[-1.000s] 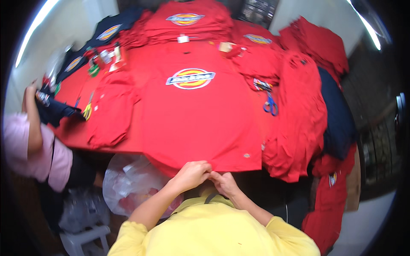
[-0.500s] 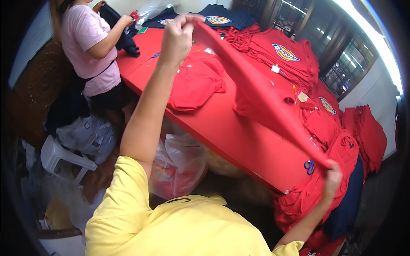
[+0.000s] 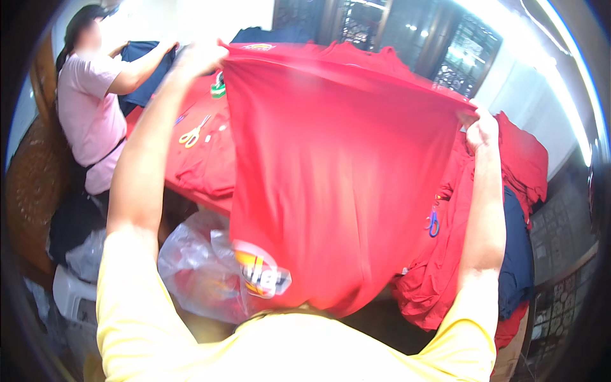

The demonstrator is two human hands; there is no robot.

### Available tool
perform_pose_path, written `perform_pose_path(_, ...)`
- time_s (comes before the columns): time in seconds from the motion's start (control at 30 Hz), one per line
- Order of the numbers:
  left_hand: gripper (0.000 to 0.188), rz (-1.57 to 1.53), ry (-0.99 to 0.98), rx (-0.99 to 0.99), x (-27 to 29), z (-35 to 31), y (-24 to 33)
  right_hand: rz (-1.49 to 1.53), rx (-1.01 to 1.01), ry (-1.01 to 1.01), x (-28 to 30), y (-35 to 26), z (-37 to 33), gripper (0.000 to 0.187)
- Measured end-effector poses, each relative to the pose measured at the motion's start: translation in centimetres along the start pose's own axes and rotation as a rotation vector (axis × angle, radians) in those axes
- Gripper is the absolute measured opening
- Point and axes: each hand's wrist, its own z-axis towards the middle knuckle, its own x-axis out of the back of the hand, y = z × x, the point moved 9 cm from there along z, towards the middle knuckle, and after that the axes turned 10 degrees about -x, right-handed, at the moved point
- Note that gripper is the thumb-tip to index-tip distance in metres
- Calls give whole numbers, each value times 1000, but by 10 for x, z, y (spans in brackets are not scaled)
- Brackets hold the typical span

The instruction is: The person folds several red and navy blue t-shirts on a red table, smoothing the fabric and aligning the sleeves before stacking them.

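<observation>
Holding a red shirt (image 3: 344,172) up, spread out between two raised hands.
The person's left hand (image 3: 202,58), blurred, grips one upper corner, and the right hand (image 3: 482,132) is closed on the other. The shirt hangs in front of the person's chest, its printed emblem (image 3: 259,274) at the lower left. Yellow-handled scissors (image 3: 191,137) lie to its left; blue-handled scissors (image 3: 433,224) show at its right, near heaped red garments (image 3: 439,277). A clear plastic bag (image 3: 194,261) sits low at left. Farther left, a co-worker in pink (image 3: 92,102) holds up dark cloth (image 3: 137,79).
</observation>
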Motion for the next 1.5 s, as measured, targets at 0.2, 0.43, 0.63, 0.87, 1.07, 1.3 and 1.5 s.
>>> perform_pose_path(0.2,19,-182,292,-220,124,2,38,-243,454,315,-17,-86,-100,20)
perform_pose_path(0.43,25,-1104,-352,377,-20,-200,100,-297,-148,468,18,121,-271,20)
perform_pose_path(0.63,28,-863,-918,511,-116,-368,149,-715,-782,455,66,290,-344,24)
perform_pose_path(0.87,32,-718,-496,220,-177,-286,275,-1535,-70,114,-104,343,-229,41)
perform_pose_path(1.07,51,-304,-710,82,-231,-316,271,-2013,-373,293,-23,357,-242,60)
perform_pose_path(1.3,52,-306,-758,98,-229,-315,271,-1890,-425,704,62,306,-303,42)
perform_pose_path(1.5,53,-324,-779,107,-232,-309,271,-1484,-176,328,-46,314,-267,30)
